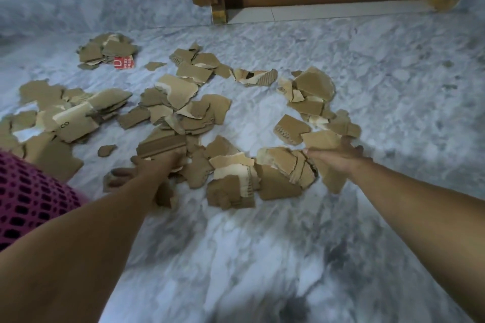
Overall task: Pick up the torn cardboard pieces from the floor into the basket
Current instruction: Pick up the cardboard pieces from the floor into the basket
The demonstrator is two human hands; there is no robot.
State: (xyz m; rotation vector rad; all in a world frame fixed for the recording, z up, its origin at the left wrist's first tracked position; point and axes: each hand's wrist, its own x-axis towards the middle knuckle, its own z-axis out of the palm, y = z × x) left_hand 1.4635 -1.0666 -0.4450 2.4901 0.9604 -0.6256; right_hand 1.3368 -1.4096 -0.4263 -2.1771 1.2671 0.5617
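Cardboard pieces (pixel 183 102) lie scattered over the marble floor (pixel 262 244), with the pink basket (pixel 29 199) at the left edge. Left hand (pixel 154 168) has its fingers clamped on a corrugated strip (pixel 162 144); right hand (pixel 338 155) has its fingers closed around several scraps (pixel 321 139).
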